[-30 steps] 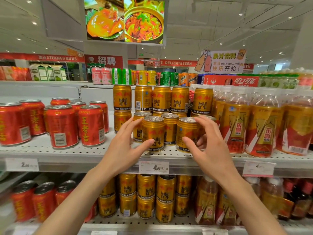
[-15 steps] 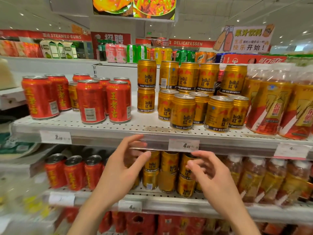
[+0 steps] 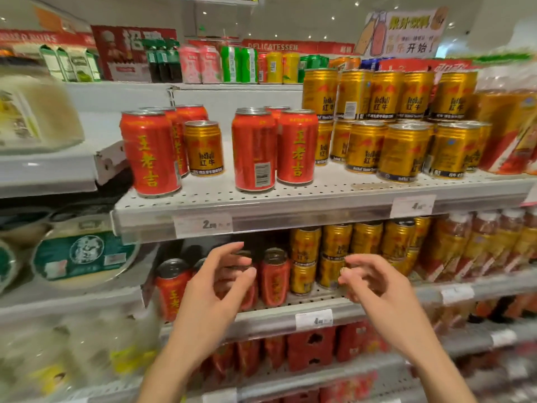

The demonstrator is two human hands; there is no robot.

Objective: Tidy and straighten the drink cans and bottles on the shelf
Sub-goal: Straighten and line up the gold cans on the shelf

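— Grip?
— My left hand (image 3: 216, 282) and right hand (image 3: 374, 282) hang empty, fingers loosely spread. A stray gold can (image 3: 204, 148) stands among red cans (image 3: 149, 152) on the shelf (image 3: 290, 212).
— Handling?
— Probably rigid, smooth, weighty; I'd wrap its mid-wall.

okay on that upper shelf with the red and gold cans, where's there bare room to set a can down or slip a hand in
Bare shelf shows along the front edge, widest before the gold cans. A gap sits between the lone gold can and the red pair, running back. The gold cans are packed tight and stacked behind. Both hands, left hand and right hand, hang below, holding nothing.
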